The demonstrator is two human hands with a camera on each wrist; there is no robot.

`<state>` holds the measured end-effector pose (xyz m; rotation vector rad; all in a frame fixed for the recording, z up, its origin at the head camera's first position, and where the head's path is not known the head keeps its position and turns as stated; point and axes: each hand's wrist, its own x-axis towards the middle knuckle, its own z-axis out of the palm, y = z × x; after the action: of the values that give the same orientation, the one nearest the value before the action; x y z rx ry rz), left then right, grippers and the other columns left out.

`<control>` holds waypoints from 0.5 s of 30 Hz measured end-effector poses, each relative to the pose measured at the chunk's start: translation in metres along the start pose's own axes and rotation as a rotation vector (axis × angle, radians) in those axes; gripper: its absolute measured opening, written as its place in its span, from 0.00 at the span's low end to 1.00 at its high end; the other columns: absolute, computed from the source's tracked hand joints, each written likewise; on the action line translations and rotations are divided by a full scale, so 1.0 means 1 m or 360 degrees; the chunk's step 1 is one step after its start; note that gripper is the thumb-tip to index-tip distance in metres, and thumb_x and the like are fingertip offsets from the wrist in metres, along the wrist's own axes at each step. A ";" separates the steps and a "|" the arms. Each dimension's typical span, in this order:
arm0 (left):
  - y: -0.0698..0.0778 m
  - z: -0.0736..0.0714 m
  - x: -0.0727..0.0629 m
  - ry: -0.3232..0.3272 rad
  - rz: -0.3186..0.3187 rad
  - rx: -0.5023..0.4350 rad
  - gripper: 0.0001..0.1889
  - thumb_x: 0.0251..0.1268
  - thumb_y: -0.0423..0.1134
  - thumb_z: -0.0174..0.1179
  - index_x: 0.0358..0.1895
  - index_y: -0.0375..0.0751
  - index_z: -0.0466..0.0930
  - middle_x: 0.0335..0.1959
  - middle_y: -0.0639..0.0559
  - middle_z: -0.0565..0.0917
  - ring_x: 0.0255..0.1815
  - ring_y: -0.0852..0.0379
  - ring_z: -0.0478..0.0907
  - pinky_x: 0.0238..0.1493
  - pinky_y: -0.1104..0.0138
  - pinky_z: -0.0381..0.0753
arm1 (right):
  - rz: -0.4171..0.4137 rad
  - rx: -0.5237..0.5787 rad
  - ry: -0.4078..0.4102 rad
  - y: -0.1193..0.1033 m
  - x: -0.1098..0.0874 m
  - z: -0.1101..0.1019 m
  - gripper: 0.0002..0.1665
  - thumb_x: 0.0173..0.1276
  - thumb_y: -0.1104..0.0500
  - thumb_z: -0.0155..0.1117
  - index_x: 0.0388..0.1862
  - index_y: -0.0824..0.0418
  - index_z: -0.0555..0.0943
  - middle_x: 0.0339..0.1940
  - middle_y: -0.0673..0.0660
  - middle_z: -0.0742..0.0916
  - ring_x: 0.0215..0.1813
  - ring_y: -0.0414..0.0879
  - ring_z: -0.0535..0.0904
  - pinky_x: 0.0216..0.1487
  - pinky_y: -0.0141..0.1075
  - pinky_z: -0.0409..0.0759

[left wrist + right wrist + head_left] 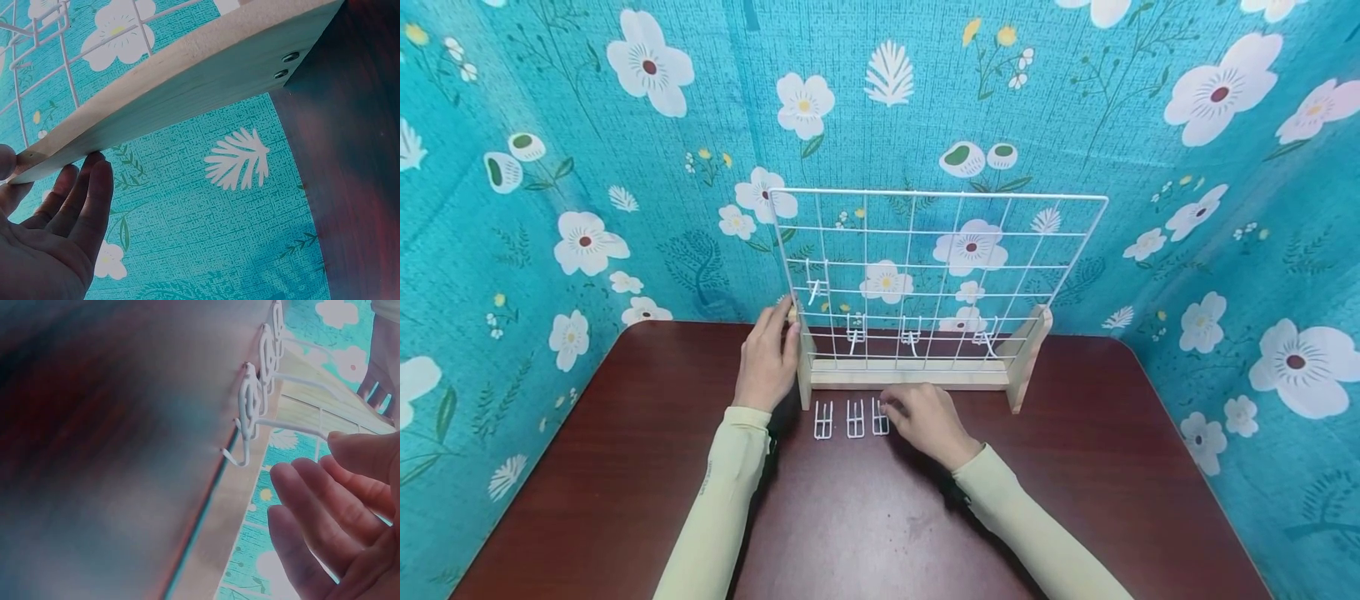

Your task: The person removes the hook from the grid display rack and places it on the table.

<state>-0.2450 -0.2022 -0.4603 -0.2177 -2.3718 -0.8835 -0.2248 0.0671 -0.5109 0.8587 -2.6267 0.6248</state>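
Note:
A white wire grid panel (940, 250) stands upright in a wooden stand (910, 383). My left hand (767, 354) holds the stand's left upright (156, 87) near its top, thumb on one side and fingers on the other. Three white wire hooks (823, 421) lie in a row on the table before the stand, prongs raised. My right hand (928, 421) is over the rightmost hook (248, 403). In the right wrist view its thumb (362, 453) meets that hook's prong tip, while the other fingers stay loosely bent and apart from it.
Several similar hooks hang on the grid: one hook (816, 289) higher at the left, the others, such as the middle hook (912, 336), along the lower wires. A dark red-brown table (865, 517) carries everything. Blue flowered cloth (880, 125) hangs behind and at both sides.

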 end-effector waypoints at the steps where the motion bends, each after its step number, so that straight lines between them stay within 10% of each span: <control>1: 0.000 0.000 0.000 0.0000 0.0000 0.0000 0.24 0.85 0.45 0.49 0.77 0.43 0.70 0.56 0.39 0.82 0.47 0.40 0.83 0.52 0.44 0.84 | 0.0000 0.0006 0.0005 0.000 0.000 -0.001 0.04 0.66 0.56 0.76 0.39 0.52 0.92 0.32 0.46 0.93 0.23 0.32 0.74 0.24 0.29 0.71; 15: 0.000 0.000 0.000 0.0012 0.0022 -0.0004 0.24 0.85 0.44 0.50 0.77 0.43 0.71 0.55 0.39 0.82 0.46 0.42 0.82 0.51 0.46 0.84 | -0.0018 0.0074 0.0065 -0.007 0.001 -0.010 0.06 0.65 0.59 0.77 0.40 0.55 0.92 0.34 0.47 0.94 0.24 0.33 0.77 0.25 0.27 0.71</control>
<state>-0.2449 -0.2024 -0.4606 -0.2312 -2.3597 -0.8793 -0.2200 0.0664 -0.5002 0.8641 -2.5786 0.6960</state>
